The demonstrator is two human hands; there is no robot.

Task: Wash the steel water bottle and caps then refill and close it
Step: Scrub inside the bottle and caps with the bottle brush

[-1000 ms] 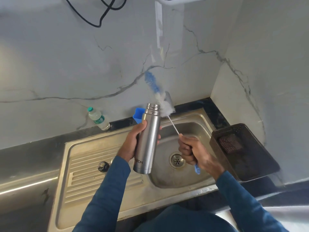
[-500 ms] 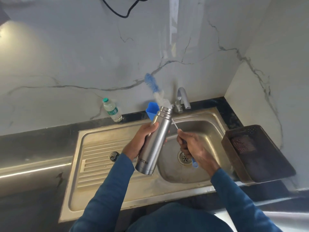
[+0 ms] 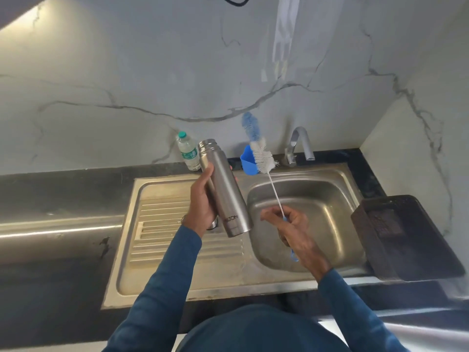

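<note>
My left hand [image 3: 203,201] grips the uncapped steel water bottle [image 3: 223,189] around its middle, above the drainboard, with the open mouth tilted up and to the left. My right hand [image 3: 291,229] pinches the thin wire handle of a bottle brush [image 3: 261,153] over the sink basin [image 3: 317,217]. The white and blue bristles point up, to the right of the bottle's mouth and apart from it. A dark cap-like thing [image 3: 212,224] shows on the drainboard just below my left hand, mostly hidden.
A small plastic water bottle [image 3: 188,154] stands against the wall. A blue cup [image 3: 247,161] sits at the sink's back edge, next to the tap [image 3: 298,146]. A dark basket [image 3: 403,237] holding a scrubber lies on the counter to the right.
The bottle has swung left, its mouth now tipped away from the brush. The brush has come clear of the bottle's mouth and stands to its right.
</note>
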